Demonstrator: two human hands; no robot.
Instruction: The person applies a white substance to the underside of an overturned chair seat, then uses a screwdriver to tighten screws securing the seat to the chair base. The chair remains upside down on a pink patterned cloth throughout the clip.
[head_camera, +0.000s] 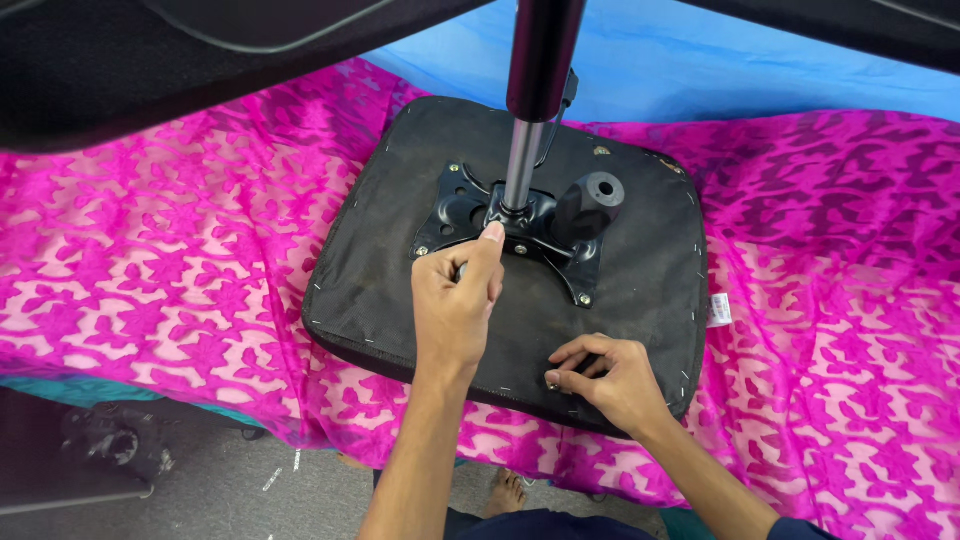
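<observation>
On the pink patterned cloth (180, 270), a black chair seat (640, 290) lies upside down, its metal plate (470, 210) and post (522, 170) upward. The left hand (458, 300) is closed around something by the plate; the right hand (600, 375) pinches a small screw (552, 379).

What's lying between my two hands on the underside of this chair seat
In the head view, only bare black fabric of the seat underside lies between the left hand and the right hand; the metal plate sits farther up.
</observation>
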